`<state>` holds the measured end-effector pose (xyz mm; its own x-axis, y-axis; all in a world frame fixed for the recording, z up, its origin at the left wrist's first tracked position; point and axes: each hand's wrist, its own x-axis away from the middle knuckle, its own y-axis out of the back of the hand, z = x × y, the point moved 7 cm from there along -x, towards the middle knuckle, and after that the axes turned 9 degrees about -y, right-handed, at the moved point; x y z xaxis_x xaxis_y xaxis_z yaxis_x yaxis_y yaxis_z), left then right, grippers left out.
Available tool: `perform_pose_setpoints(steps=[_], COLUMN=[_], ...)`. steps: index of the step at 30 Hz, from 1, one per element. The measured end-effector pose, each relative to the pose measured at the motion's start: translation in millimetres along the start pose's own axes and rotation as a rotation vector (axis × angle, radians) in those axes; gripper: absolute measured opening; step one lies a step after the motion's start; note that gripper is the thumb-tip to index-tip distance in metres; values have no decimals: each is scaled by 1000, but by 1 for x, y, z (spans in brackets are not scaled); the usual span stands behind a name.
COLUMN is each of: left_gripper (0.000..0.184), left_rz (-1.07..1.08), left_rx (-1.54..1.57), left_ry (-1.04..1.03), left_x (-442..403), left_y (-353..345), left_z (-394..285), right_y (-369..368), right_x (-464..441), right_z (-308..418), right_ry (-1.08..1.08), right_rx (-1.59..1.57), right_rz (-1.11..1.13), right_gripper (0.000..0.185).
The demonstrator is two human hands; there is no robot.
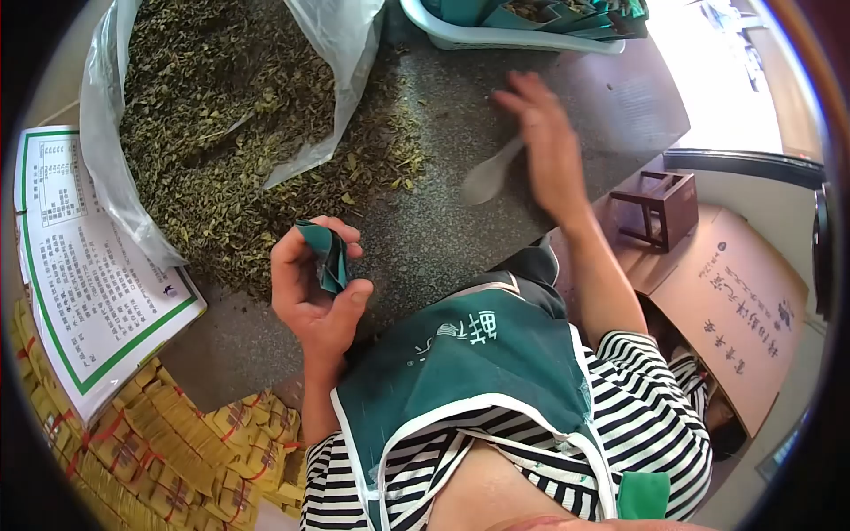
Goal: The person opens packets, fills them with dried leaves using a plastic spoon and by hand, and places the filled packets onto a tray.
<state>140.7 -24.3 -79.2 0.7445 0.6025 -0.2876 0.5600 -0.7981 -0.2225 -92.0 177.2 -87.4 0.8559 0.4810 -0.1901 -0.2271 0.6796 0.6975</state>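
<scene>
My left hand [310, 292] pinches a small dark green pouch [326, 254] between thumb and fingers, its mouth bent open. Beside it lies a large heap of dried tea leaves [230, 115], spilling out of a clear plastic bag [104, 155] onto the dark speckled table [443, 234]. My right hand [551, 146] is over the table to the right, slightly blurred, its fingers stretched out and apart. Close beside its palm is a pale translucent scoop [487, 180]; the handle end runs toward the hand, and whether they touch is unclear.
A light plastic basket [531, 41] of green pouches stands at the far edge. A printed sheet [106, 265] lies left, above several bundles of yellow packets [168, 434]. On the right are a small brown stool [655, 212] and a cardboard box [730, 301].
</scene>
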Motion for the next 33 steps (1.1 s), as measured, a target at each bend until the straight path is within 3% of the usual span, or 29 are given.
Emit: perform_pose_setpoints(steps=[8, 10, 15, 17, 21, 27, 33], left_gripper=[72, 75, 96, 99, 99, 94, 92], left_rz=[-31, -35, -7, -21, -60, -57, 44], left_rx=[5, -16, -121, -214, -211, -410, -630], left_ry=[27, 39, -70, -85, -87, -234, -397], left_x=[2, 4, 8, 9, 9, 4, 0], left_y=[4, 8, 17, 29, 34, 35, 29], left_z=[10, 10, -6, -7, -8, -18, -36], right_y=[-62, -76, -54, -47, -31, 0, 5], right_x=[10, 11, -2, -3, -7, -9, 3], right_z=[76, 86, 114, 110, 121, 162, 186], right_ry=[29, -61, 141, -129, -116, 86, 303], right_rx=[-229, -638, -610, -709, -901, -832, -566], right_rz=[124, 263, 31, 195, 260, 195, 195], right_gripper=[47, 47, 46, 50, 49, 48, 46])
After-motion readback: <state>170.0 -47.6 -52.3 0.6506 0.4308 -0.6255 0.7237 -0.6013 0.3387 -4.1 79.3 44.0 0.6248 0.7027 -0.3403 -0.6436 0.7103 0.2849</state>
